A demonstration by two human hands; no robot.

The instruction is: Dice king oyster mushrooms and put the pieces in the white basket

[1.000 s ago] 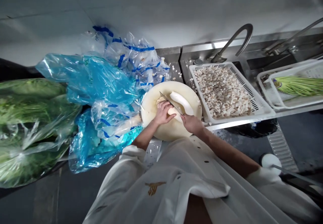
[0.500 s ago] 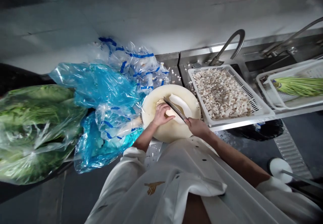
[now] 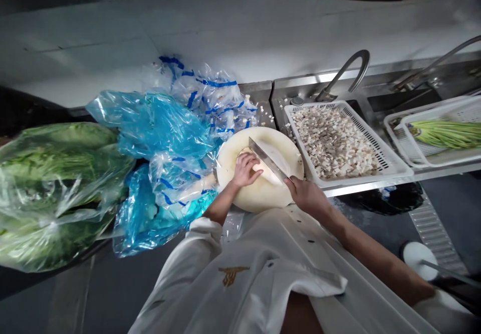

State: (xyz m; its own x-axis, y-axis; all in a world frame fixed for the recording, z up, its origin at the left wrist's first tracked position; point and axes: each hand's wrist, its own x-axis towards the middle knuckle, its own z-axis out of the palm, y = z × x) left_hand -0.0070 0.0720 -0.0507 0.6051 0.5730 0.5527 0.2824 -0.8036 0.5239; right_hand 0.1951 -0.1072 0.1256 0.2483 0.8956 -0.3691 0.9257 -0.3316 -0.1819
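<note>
On a round cream cutting board (image 3: pixel 259 201), my left hand (image 3: pixel 247 169) presses a thick pale mushroom (image 3: pixel 267 174), apparently king oyster, with curled fingers and the thumb out to the side. My right hand (image 3: pixel 308 194) grips the handle of a broad kitchen knife (image 3: pixel 266 157). Its blade lies diagonally along the mushroom, just right of my left fingers, with its flat side showing. A white slice (image 3: pixel 281 154) rests on the board beyond the blade. The knife hides part of the slice, and my left hand covers one end of the mushroom.
A white basket (image 3: pixel 391 166) of diced pale pieces (image 3: pixel 334 143) stands right of the board, with green stalks (image 3: pixel 451 133) in another basket farther right. Blue plastic bags (image 3: pixel 165 123), clear blue-striped wrappers (image 3: pixel 221 93) and bagged leafy greens (image 3: pixel 60 188) crowd the left. A faucet (image 3: pixel 363 65) rises behind.
The knife has shifted slightly right and its blade has tilted, showing more of its flat side and covering more of the slice. My left hand keeps its place on the mushroom.
</note>
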